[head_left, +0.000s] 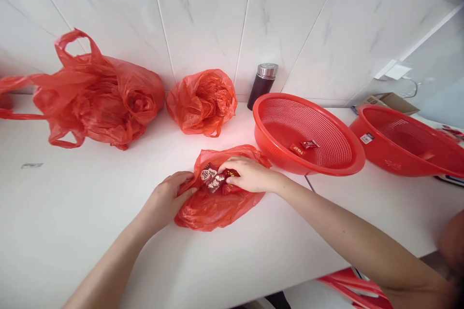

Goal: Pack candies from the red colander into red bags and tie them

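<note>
A red plastic bag [217,213] lies opened out on the white table, with small dark red printed snack packets [213,179] inside it. My left hand [168,198] pinches the bag's left edge between thumb and fingers. My right hand [250,174] reaches into the bag from the right, its fingers closed on a small red snack packet [231,174]. Part of that packet is hidden behind the fingers. Just beyond my right hand stands a red perforated basket [268,147], holding a couple of small red wrapped packets [303,147].
Against the tiled wall are a large bundle of red plastic bags [97,101], a smaller crumpled red bag [203,101] and a dark thermos [261,88] with a silver lid. A second red basket [384,149] and a cardboard box [391,102] are at the right. Below the table's front edge shows a red plastic object [351,285].
</note>
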{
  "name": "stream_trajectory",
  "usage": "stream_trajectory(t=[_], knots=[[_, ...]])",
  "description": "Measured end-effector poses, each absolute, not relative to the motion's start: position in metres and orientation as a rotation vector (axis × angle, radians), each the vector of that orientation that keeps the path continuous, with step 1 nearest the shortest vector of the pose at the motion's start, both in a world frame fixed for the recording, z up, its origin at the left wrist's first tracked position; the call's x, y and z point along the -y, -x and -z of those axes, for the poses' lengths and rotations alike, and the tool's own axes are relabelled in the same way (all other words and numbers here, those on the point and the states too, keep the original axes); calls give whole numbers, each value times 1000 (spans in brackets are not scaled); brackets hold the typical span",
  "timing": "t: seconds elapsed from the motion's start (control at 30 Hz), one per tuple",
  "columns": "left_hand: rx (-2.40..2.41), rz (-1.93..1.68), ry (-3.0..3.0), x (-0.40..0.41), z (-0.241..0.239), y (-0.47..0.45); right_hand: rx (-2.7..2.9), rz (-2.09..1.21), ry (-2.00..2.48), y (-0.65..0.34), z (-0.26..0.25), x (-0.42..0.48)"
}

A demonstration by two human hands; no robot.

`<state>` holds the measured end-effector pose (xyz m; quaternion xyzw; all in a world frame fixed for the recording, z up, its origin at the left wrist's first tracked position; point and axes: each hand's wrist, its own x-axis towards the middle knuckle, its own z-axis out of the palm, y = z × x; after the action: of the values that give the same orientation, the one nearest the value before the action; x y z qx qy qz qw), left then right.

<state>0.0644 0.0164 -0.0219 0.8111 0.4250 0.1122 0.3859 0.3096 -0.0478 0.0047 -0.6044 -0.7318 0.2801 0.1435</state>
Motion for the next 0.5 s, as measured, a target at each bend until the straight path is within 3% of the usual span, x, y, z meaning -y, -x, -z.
stream_trajectory(t=[0.27,0.5], knots=[[-1131,-249,-1988,-15,19,-66,2132,-758,1790,-299,-8,32],[-1174,-586,-1590,-18,9,-58,2189,-453,1856,-286,-12,45]])
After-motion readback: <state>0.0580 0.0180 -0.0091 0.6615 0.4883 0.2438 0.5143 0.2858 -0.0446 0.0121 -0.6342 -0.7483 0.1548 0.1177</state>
